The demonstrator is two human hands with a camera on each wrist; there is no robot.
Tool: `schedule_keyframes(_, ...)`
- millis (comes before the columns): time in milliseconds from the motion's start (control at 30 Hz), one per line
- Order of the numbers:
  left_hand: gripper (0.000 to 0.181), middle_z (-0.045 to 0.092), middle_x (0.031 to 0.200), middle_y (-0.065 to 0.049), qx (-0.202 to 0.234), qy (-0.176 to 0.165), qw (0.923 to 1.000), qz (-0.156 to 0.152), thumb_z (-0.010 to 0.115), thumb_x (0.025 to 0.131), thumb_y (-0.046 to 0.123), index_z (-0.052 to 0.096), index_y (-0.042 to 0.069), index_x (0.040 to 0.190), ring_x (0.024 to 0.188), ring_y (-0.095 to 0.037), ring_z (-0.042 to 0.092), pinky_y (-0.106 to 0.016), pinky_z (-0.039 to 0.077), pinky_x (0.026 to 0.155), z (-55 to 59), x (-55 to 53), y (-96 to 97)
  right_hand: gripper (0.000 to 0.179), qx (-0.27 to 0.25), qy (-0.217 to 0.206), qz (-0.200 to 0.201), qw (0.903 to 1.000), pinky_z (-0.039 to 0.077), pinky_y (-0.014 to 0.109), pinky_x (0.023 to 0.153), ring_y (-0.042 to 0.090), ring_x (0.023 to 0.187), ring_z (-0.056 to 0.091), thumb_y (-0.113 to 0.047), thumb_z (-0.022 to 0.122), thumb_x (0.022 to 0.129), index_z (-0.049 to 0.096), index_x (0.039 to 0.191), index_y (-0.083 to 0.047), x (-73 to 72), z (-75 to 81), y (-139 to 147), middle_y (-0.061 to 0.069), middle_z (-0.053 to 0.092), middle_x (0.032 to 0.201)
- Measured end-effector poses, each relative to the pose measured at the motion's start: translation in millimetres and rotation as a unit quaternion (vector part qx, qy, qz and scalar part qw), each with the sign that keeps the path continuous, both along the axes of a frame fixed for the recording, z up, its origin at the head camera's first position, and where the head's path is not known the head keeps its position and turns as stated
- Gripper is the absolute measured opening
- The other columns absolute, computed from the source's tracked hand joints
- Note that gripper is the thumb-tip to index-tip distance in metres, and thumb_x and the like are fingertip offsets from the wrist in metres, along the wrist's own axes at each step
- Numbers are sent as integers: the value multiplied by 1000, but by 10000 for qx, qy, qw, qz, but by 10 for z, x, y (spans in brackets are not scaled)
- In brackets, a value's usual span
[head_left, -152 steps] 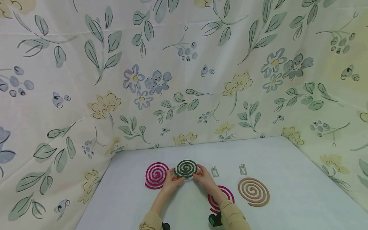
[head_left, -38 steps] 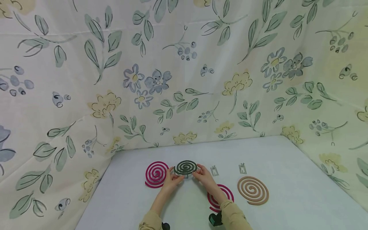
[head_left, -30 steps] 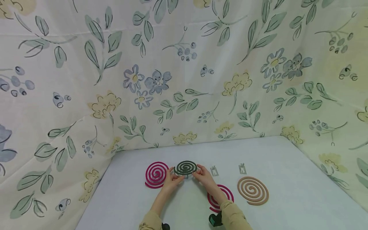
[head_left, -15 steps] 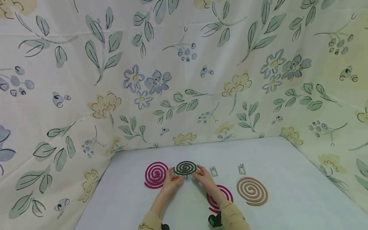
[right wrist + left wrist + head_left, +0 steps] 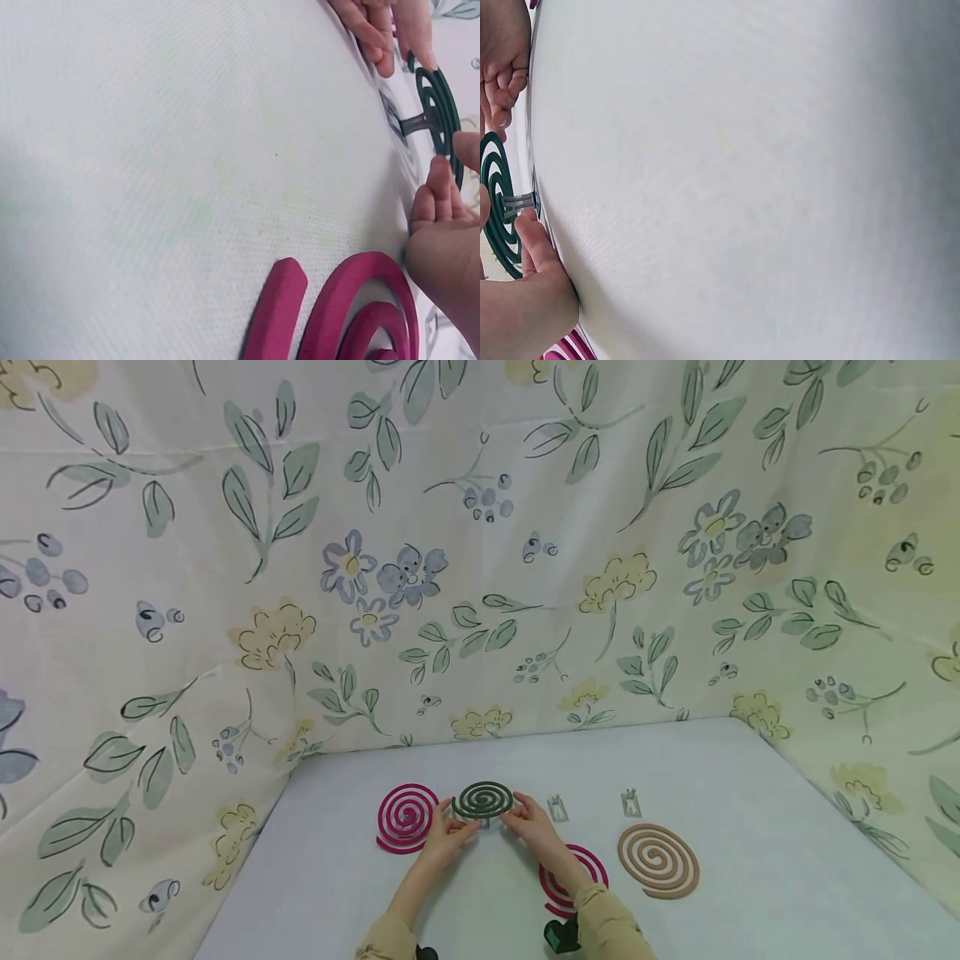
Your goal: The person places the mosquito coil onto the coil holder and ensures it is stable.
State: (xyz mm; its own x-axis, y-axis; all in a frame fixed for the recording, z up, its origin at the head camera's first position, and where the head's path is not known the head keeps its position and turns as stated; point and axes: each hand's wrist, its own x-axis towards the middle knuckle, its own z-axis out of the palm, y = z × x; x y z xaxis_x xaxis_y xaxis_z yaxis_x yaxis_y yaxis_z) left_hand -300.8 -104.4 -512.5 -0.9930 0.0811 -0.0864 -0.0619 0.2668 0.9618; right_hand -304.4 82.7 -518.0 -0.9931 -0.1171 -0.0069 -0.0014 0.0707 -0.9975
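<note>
Between both hands is a dark green mosquito coil (image 5: 482, 800), lying nearly flat above the table. The upright of a small metal coil stand (image 5: 418, 124) reaches up to its underside. My left hand (image 5: 447, 837) holds the coil's left edge with thumb and fingers. On the opposite edge my right hand (image 5: 531, 822) pinches it, thumb above and fingertips below in the right wrist view. A magenta mosquito coil (image 5: 406, 847) sits just left of my left hand. Another magenta coil (image 5: 274, 315) lies under my right forearm, partly hidden by it.
A tan mosquito coil (image 5: 658, 858) lies to the right. Behind it are two flat metal stands, one nearer the middle (image 5: 558, 808) and one further right (image 5: 632, 803). The white table (image 5: 315, 877) ends at a floral cloth (image 5: 420, 635) at the back and sides.
About five seconds ago the green coil was tilted with its face toward the head camera; it has since levelled out. During the last second, hands and coil have hardly moved.
</note>
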Motion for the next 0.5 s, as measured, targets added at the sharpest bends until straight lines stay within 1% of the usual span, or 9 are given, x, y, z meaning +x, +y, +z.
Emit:
schedule_keyframes(167, 79, 58, 87, -5, 13, 11, 10000, 13, 67, 87, 20, 17, -2, 143, 72, -10, 48, -23, 42, 66, 2, 9, 3, 62, 161, -107, 50, 9998, 41, 27, 70, 11, 78, 48, -14, 60, 91, 30, 140, 10, 8, 30, 17, 5, 54, 90)
schedule_keyframes(367, 77, 58, 85, -6, 85, 106, 9999, -11, 67, 87, 15, 17, -5, 143, 70, -9, 48, -22, 43, 64, -46, 18, -1, 63, 467, -296, 279, 9981, 45, 33, 80, 18, 90, 54, -22, 59, 93, 31, 141, 7, 13, 55, 74, 10, 57, 101)
schedule_keyframes(433, 76, 58, 85, -7, 150, 159, 9998, -19, 66, 87, 14, 17, -6, 142, 70, -9, 49, -22, 43, 63, -56, 41, -2, 64, 489, -325, 298, 9978, 45, 36, 83, 19, 91, 55, -22, 60, 92, 31, 141, 7, 7, 41, 88, 11, 58, 103)
schedule_keyframes(500, 77, 59, 88, -9, 148, 128, 9998, 3, 67, 87, 16, 17, -6, 142, 71, -10, 51, -23, 43, 63, -60, 68, -6, 64, 493, -353, 294, 9977, 45, 36, 83, 17, 90, 55, -22, 60, 92, 31, 141, 8, -2, 24, 102, 11, 59, 103)
